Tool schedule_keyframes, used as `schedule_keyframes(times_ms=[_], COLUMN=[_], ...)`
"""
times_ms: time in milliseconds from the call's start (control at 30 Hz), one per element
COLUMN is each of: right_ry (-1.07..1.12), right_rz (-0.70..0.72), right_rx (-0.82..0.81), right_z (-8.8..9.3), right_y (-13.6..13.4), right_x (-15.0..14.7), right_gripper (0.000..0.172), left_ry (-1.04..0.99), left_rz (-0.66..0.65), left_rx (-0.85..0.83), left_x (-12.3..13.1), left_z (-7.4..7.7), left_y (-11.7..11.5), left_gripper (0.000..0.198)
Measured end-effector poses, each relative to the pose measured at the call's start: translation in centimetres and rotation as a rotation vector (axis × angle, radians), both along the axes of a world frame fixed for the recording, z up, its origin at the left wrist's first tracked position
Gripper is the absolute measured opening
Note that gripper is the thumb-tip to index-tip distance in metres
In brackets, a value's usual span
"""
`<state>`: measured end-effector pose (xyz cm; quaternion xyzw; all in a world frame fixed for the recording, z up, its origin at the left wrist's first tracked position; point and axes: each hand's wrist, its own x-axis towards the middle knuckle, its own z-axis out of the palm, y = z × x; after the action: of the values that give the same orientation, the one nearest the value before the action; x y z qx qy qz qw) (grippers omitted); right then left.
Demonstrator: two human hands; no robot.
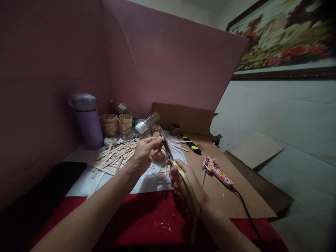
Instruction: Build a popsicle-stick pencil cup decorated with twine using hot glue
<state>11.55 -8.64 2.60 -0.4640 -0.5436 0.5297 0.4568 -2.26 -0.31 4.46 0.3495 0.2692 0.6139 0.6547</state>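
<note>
My right hand (185,176) is closed round the gold handles of a pair of scissors (189,187), whose blades point away from me and up. My left hand (147,152) is pinched shut beside the blade tips. What its fingertips hold is too small to make out. Under and left of that hand lies a loose heap of wooden craft sticks (124,154) on a white sheet (143,185). Below the blades, small cut bits and a partly hidden wooden piece (164,173) rest on the sheet.
A flowered hot glue gun (216,171) and a black-and-yellow utility knife (191,144) lie on cardboard (225,199) at right. Behind stand a purple bottle (89,126), carved-looking cups (125,125), a clear plastic bottle (148,122) and a small dark pot (174,129). A black phone-like slab (57,178) lies left.
</note>
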Motion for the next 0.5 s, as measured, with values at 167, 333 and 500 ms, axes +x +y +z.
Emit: schedule_keyframes(times_ms=[167, 333, 500], right_ry=[0.017, 0.035, 0.031], right_rz=[-0.006, -0.024, -0.045], right_rx=[-0.036, -0.018, -0.019], right_z=[-0.14, -0.37, -0.5], right_y=[0.33, 0.24, -0.22], right_x=[-0.25, -0.53, -0.68], right_gripper=[0.078, 0.074, 0.07], left_ry=[0.016, 0.034, 0.05], left_rz=[-0.026, -0.027, -0.026], left_rx=[0.024, 0.039, 0.035], left_x=[0.01, 0.04, 0.2], left_z=[-0.11, 0.04, -0.06], left_y=[-0.06, -0.2, -0.2], left_gripper=[0.032, 0.031, 0.032])
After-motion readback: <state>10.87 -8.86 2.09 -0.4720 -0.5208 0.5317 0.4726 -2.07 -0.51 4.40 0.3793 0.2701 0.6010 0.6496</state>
